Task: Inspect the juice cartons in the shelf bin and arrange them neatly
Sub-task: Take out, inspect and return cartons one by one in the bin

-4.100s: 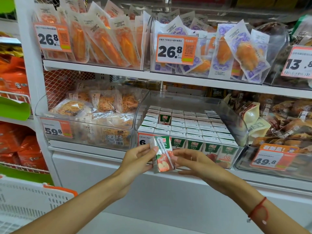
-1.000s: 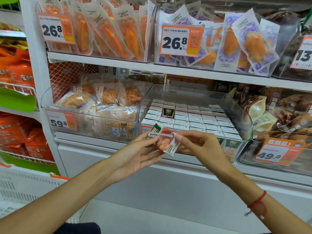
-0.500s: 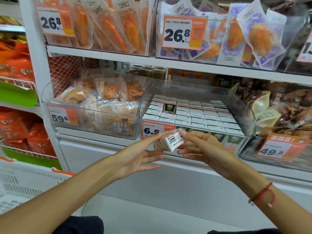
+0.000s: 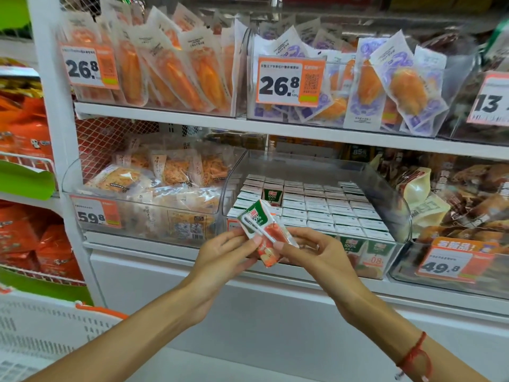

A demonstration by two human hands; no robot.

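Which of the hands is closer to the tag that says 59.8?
Left. The left hand grips the carton just right of the 59.8 tag. The right hand holds the carton's other side, farther right of the tag.

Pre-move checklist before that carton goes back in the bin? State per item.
1. Held carton secured: ok, left hand and right hand both pinch it.
2. Straw attached to it: ok.
3. Carton upright: not ok, tilted.
4. Free slot in clear bin: cannot tell; the held carton hides the front-left corner.
5. Rows level: not ok, one raised carton stands above its neighbours.
6. Carton undamaged: cannot tell.
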